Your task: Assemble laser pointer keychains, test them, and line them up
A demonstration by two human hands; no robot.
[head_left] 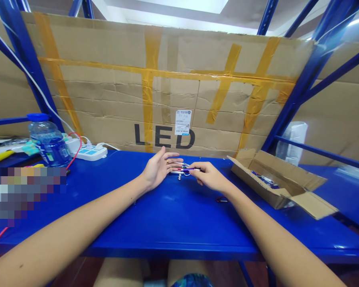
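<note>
Right hand (208, 176): pinching purple keyring item (184, 170);
Left hand (158, 167): open, just beside it;
Cardboard box (275, 183): open, on blue bench (167, 223), right of both hands

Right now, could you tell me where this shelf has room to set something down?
Bare shelf runs along the front edge, below the left hand and right hand, beside the cardboard box. It is crowded around the water bottle and power strip.

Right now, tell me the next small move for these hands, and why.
Probably close the open left hand onto the purple-and-silver pen-shaped item to steady it. The right hand pinches it only at one end, and the left hand already lies close beside it.
</note>
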